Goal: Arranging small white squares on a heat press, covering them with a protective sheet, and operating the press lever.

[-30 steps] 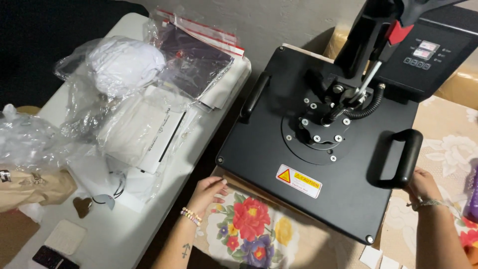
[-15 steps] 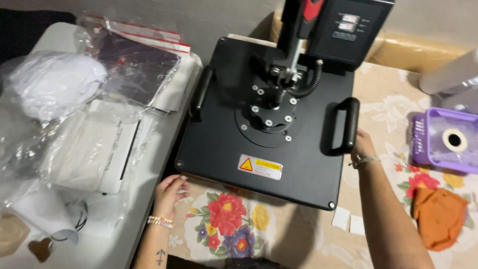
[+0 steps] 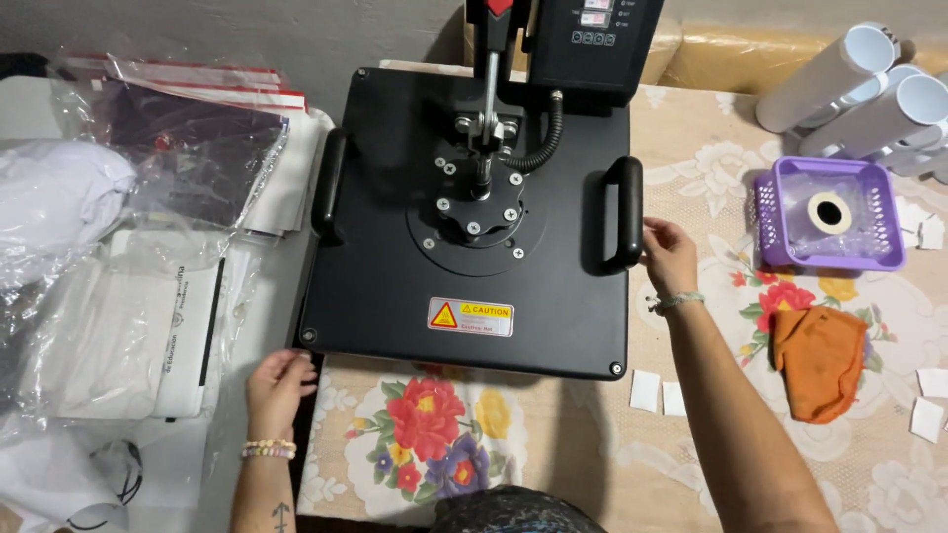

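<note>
Black heat press (image 3: pixel 474 217) is set on a floral tablecloth (image 3: pixel 425 434), centre of table, grey wall behind. Left hand (image 3: pixel 278 380), fingers curled, is placed at press's front-left corner. Right hand (image 3: pixel 670 255) is closed round the right side handle (image 3: pixel 624 212). Bagged fabrics (image 3: pixel 128 257) are piled at left; purple basket (image 3: pixel 829 212) & orange cloth (image 3: pixel 820 360) lie at right.

One black heat press (image 3: pixel 464 227) is sitting at centre frame, two side handles showing. At right: one purple basket (image 3: pixel 829 212), one orange cloth (image 3: pixel 820 360), three white tubes (image 3: pixel 869 89), five visible small white squares (image 3: pixel 644 390).
</note>
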